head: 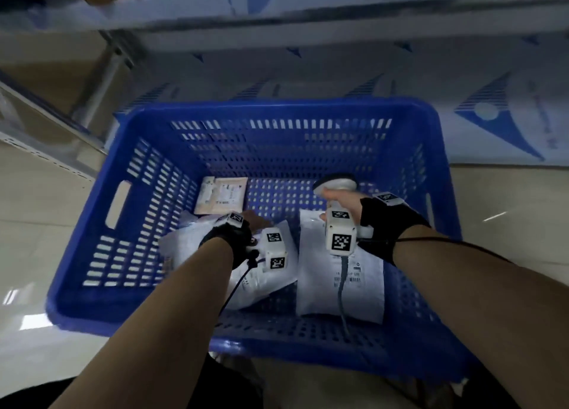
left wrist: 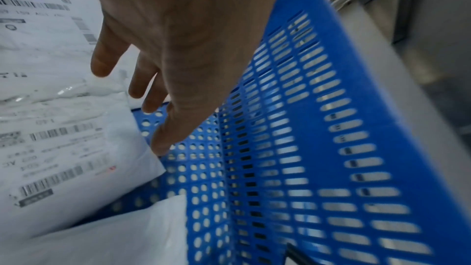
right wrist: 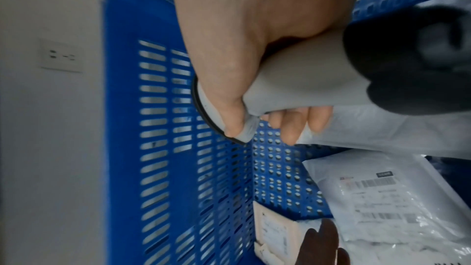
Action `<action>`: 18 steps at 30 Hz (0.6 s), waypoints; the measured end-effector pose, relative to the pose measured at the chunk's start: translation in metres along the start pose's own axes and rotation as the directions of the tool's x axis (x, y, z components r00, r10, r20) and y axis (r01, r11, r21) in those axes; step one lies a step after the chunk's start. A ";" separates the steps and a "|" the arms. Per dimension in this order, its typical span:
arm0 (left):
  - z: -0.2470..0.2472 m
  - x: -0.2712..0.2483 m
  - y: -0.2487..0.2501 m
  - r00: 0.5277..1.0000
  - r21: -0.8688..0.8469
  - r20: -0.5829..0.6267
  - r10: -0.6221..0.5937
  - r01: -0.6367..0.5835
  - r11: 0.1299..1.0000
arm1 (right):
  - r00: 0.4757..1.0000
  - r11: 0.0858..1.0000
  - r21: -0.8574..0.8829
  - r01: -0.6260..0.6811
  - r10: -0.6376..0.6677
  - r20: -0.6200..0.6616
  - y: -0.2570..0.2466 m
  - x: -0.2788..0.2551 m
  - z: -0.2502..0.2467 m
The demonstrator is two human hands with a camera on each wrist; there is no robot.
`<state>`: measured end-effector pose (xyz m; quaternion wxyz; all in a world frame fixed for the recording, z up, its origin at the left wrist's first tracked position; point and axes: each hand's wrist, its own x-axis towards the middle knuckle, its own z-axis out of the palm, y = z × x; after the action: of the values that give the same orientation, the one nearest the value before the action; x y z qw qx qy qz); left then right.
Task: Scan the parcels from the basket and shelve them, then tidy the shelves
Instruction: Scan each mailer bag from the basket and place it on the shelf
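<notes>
A blue slotted basket stands on the floor below me. Inside lie a small beige parcel at the back, a crinkled white bag parcel at left and a flat white labelled parcel at right. My left hand reaches down over the white bag parcel, fingers straight and spread, one fingertip touching its edge. My right hand grips a grey barcode scanner above the right parcel. In the right wrist view my right hand's fingers wrap the scanner handle.
The scanner's cable hangs across the right parcel. Behind the basket are white and blue shelf panels, and cardboard boxes sit on a shelf at the left. Pale floor tiles surround the basket. A wall socket shows beyond the basket wall.
</notes>
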<state>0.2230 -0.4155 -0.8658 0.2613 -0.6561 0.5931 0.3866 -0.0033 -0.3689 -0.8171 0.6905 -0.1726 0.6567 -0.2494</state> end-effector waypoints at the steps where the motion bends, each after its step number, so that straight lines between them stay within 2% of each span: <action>1: 0.004 0.007 -0.001 0.999 0.026 0.051 -0.012 0.011 1.000 | 1.000 1.000 0.021 -0.020 0.020 0.004 0.007 0.010 0.000; 5: 0.032 0.057 -0.012 0.995 0.059 0.076 -0.070 0.065 0.996 | 0.980 0.983 0.066 -0.171 0.163 0.113 0.027 0.041 -0.001; 7: 0.035 0.056 -0.010 0.996 0.044 0.069 -0.050 0.047 0.998 | 0.974 0.975 0.077 -0.207 0.198 0.112 0.033 0.055 0.003; 10: 0.041 0.064 -0.016 0.994 0.023 0.085 -0.065 0.063 0.998 | 0.984 0.981 0.086 -0.171 0.167 0.059 0.039 0.066 0.004; 12: 0.043 0.063 -0.018 0.996 0.076 0.077 -0.049 0.043 0.996 | 0.985 0.980 0.098 -0.171 0.169 0.032 0.044 0.069 0.002; 14: 0.040 0.055 -0.019 0.995 0.205 0.094 -0.017 -0.003 0.979 | 0.988 0.988 0.035 -0.152 0.152 -0.007 0.043 0.068 0.005; 15: 0.038 0.052 -0.020 0.995 0.212 0.100 0.003 -0.024 0.977 | 0.992 0.992 0.027 -0.126 0.127 -0.016 0.040 0.064 0.006; 16: 0.031 0.045 -0.019 0.994 0.175 0.109 0.010 -0.029 0.984 | 0.994 0.992 0.056 -0.110 0.111 -0.012 0.037 0.060 0.007; 18: 0.005 0.029 -0.019 0.999 -0.025 0.047 0.028 -0.026 0.999 | 0.997 0.988 0.135 -0.076 0.078 -0.008 0.026 0.041 0.008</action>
<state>0.2411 -0.4256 -0.8945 0.2620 -0.6419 0.5907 0.4128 0.0077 -0.3719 -0.8645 0.7053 -0.0987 0.6492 -0.2673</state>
